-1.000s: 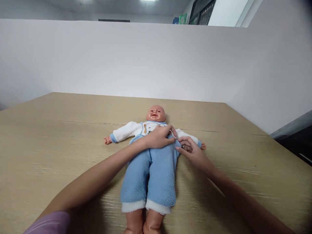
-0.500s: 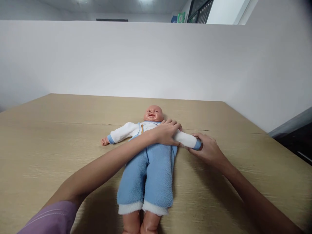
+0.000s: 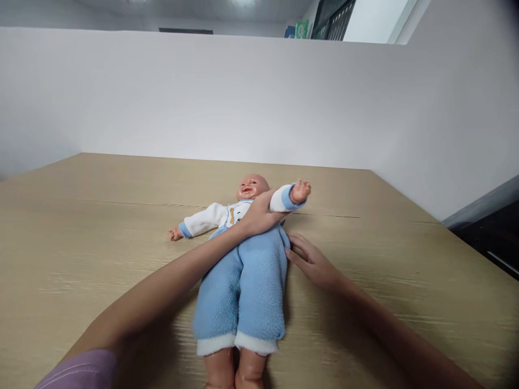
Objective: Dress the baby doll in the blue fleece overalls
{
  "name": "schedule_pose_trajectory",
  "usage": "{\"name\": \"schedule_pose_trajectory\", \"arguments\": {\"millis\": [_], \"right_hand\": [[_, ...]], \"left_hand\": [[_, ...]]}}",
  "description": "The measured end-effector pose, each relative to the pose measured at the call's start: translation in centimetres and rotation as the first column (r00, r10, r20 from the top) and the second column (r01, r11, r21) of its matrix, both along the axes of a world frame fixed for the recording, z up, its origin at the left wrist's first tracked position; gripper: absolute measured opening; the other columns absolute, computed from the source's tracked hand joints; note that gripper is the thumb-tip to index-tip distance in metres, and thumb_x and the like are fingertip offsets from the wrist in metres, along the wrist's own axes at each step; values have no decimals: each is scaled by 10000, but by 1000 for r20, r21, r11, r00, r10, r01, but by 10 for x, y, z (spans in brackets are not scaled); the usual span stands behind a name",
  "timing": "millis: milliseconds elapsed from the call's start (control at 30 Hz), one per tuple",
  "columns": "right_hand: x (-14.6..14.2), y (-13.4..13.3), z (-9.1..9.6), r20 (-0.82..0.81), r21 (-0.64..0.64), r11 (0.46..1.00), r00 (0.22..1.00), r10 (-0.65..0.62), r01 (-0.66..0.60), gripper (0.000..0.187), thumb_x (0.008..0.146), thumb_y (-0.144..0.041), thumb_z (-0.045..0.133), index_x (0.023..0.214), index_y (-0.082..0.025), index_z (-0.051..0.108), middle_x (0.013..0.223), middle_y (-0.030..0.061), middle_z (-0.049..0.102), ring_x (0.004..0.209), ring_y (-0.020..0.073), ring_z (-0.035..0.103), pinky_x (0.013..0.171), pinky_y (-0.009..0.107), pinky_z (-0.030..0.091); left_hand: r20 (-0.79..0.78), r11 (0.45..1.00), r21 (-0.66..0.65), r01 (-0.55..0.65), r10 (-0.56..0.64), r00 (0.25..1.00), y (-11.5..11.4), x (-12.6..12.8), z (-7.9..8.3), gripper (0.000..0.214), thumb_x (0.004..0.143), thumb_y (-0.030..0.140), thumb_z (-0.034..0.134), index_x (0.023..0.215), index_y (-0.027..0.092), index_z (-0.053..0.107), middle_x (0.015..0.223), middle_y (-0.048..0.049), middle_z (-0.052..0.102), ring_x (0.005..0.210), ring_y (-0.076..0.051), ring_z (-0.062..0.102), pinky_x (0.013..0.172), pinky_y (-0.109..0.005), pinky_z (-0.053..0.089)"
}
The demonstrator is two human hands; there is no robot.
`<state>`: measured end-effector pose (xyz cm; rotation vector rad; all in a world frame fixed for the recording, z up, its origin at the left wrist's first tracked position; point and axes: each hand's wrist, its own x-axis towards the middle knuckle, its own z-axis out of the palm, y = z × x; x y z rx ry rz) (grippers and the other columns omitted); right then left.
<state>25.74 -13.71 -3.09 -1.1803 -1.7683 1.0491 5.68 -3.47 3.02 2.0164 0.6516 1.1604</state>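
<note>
A baby doll (image 3: 259,286) in fuzzy blue pants and a white top lies on its back, head away from me. My left hand (image 3: 261,216) reaches across its chest and is closed around the doll's sleeved arm (image 3: 281,199) on the right side. That arm is raised, with the little plastic hand (image 3: 300,191) pointing up and to the right. Beside the doll's right-hand hip, my right hand (image 3: 312,262) has its fingers stretched out, the fingertips at the edge of the blue pants. The doll's other arm (image 3: 203,221) lies spread on the table to the left.
The doll rests on a wide wooden table (image 3: 101,243) with a seam running across it. A white wall (image 3: 243,97) rises behind the table. A dark object (image 3: 490,237) is at the far right, beyond the table edge.
The doll's arm on the right has swung from low and sideways to raised. My right hand has let go of its cuff and moved left and down to the hip. The doll's head has tilted slightly left.
</note>
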Motion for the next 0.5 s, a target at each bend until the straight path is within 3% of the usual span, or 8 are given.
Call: {"name": "schedule_pose_trajectory", "arguments": {"millis": [133, 233, 333, 500], "right_hand": [[-30, 11, -2, -184, -123, 992, 981, -54, 32, 453, 945, -696, 693, 1061, -262, 749, 1143, 67, 767, 1178, 332, 658, 1136, 503, 481], [-57, 23, 3, -440, -289, 957, 892, -104, -32, 420, 858, -638, 783, 1057, -270, 761, 1184, 55, 795, 1236, 336, 666, 1155, 492, 479], [-82, 32, 10, -578, -390, 914, 803, -147, -113, 390, 837, -602, 761, 1051, -277, 777, 1164, 68, 824, 1259, 351, 681, 1151, 515, 505], [-106, 39, 14, -611, -408, 899, 779, -139, -160, 446, 879, -661, 746, 1124, -290, 783, 1201, 56, 828, 1274, 337, 693, 1131, 490, 538]], "left_hand": [[200, 977, -177, -114, 150, 968, 0, -15, 2, 441, 880, 417, 760, 1258, 191, 735, 1397, -97, 761, 1375, -350, 648, 1244, -515, 440], [329, 944, -288, -164, 258, 908, 3, -29, 4, 420, 859, 481, 779, 1170, 199, 758, 1365, -95, 773, 1394, -355, 633, 1285, -536, 387], [486, 913, -393, -112, 310, 818, 5, -43, 6, 514, 834, 566, 806, 1190, 200, 744, 1334, -85, 776, 1383, -340, 641, 1264, -508, 423], [596, 837, -542, 79, 317, 738, 6, -66, 8, 617, 879, 632, 760, 1312, 196, 697, 1281, -101, 793, 1334, -338, 683, 1165, -490, 536]]}}
